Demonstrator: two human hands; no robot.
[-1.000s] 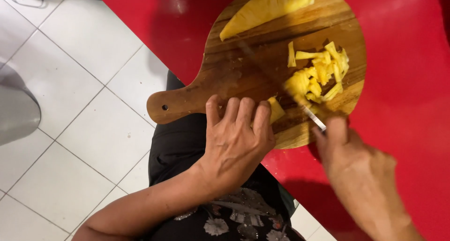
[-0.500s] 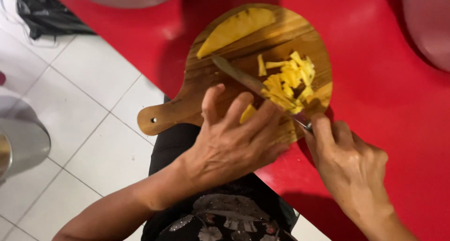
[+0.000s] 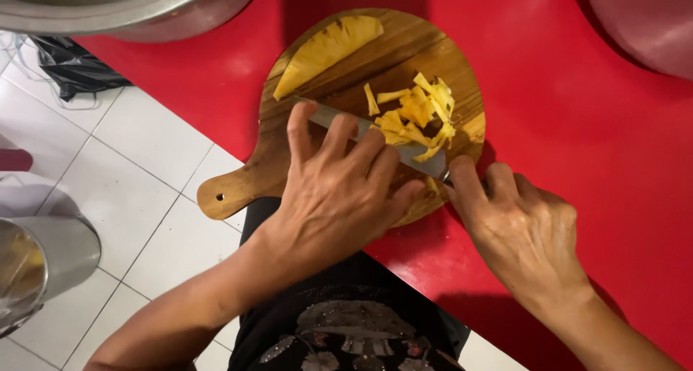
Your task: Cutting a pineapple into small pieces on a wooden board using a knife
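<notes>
A round wooden cutting board (image 3: 433,50) with a handle lies at the edge of a red table. On it sit a long yellow pineapple wedge (image 3: 326,51) at the far left and a heap of small cut pineapple pieces (image 3: 415,113). My right hand (image 3: 520,227) grips the handle of a knife (image 3: 361,129) whose blade lies flat across the board beside the heap. My left hand (image 3: 336,190) rests spread over the near part of the board, fingers touching the blade; whatever lies under the palm is hidden.
The red table (image 3: 577,125) fills the right side. A large metal bowl (image 3: 123,6) sits at the top left and another vessel (image 3: 642,21) at the top right. A metal pot (image 3: 36,263) and a black bag (image 3: 72,68) sit on the white tiled floor.
My left hand has slid forward over the board until its fingers reach the blade. The knife has swung from steep to nearly flat across the board beside the cut pieces.
</notes>
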